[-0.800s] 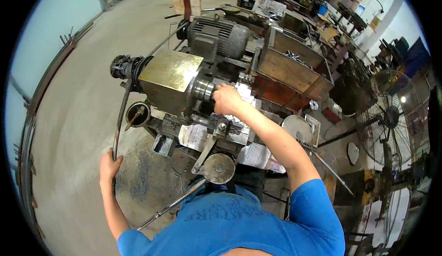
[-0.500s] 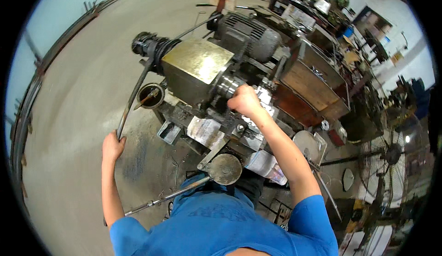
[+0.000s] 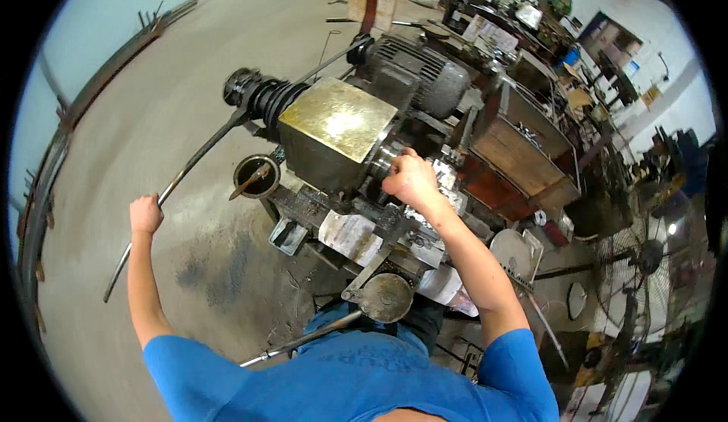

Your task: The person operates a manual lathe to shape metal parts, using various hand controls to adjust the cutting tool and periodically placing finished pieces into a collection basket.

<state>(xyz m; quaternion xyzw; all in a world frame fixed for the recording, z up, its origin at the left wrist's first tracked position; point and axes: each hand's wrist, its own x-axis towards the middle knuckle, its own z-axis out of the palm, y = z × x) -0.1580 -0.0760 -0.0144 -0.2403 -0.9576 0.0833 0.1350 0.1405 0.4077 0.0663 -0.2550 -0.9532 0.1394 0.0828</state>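
- My left hand (image 3: 145,214) has its fingers clamped round the lever (image 3: 189,167).
- The lever slants from behind the headstock (image 3: 337,119), at left, down past my fist.
- It has just swung outward, wider of the headstock; the effort seems to be there.
- My right hand (image 3: 412,182) stays at the chuck (image 3: 381,163), fingers curled; whether they grip, I cannot tell.

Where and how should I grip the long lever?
Take the long lever by its outer length, where the left hand wraps it, likely best from the near left: this slim bar slants out over the floor, away from the machine.
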